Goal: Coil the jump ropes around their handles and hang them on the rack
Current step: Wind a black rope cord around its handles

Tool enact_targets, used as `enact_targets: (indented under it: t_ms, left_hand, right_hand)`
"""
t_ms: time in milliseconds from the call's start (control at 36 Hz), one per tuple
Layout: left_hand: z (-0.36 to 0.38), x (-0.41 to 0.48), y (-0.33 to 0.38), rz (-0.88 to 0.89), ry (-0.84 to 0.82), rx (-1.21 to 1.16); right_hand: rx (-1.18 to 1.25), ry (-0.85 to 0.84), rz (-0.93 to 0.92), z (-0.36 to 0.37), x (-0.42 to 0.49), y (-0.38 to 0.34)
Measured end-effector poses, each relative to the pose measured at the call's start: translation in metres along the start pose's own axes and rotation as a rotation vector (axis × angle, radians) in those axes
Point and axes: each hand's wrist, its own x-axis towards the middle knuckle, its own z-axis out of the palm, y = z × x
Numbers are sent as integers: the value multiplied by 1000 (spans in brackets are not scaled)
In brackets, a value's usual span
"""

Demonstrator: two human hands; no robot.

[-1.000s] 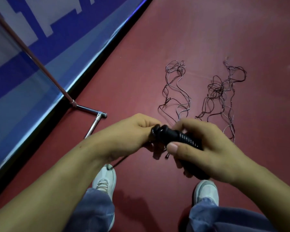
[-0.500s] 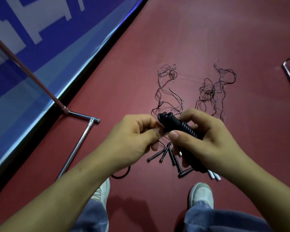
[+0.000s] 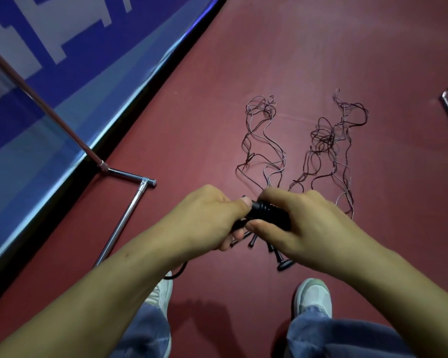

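Red floor (image 3: pixel 321 60) meets a blue banner (image 3: pixel 62 94) beside a chrome rack foot (image 3: pixel 124 174). Over loose jump ropes (image 3: pixel 326 136) lying there, the right hand (image 3: pixel 311 228) grips black handles (image 3: pixel 269 215); the left hand (image 3: pixel 204 220), fingers curled, pinches their tip.

Most of the view is a dark brick-red sports floor (image 3: pixel 321 60), plain and unpatterned. Along the left runs a glossy wall banner (image 3: pixel 62 47) in royal blue and pale blue, marked with blocky white shapes and edged below by a black strip (image 3: pixel 149 89). A thin chrome-silver metal rack tube (image 3: pixel 121 223) shines beside it.

Two loose tangles of thin cord (image 3: pixel 264 140) (image 3: pixel 329 135) are dark maroon to black with pale glints. The ridged jump-rope handle bundle (image 3: pixel 269 215) is solid black, as are the slim spare handles (image 3: pixel 283 264) on the floor.

The mesh trainers (image 3: pixel 313 297) are white, and the denim jeans (image 3: pixel 334 337) are faded blue.
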Motion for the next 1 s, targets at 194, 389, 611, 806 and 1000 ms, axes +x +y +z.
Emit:
enact_targets:
  t_ms: [194, 389, 611, 806, 1000]
  left_hand:
    - [-4, -4, 6, -160, -109, -153]
    - [-11, -9, 9, -159, -144, -223]
    - [-24, -14, 3, 105, -97, 288]
    - [-33, -11, -3, 396, 22, 517]
    - [-36, -3, -10, 446, -94, 403]
  right_hand:
    - [-154, 15, 31, 8, -2, -8]
    - [-168, 92, 98, 16, 3, -14]
    - [-235, 39, 41, 15, 1, -17]
    - [-266, -185, 0, 12, -2, -19]
    - [-96, -307, -129, 0, -8, -23]
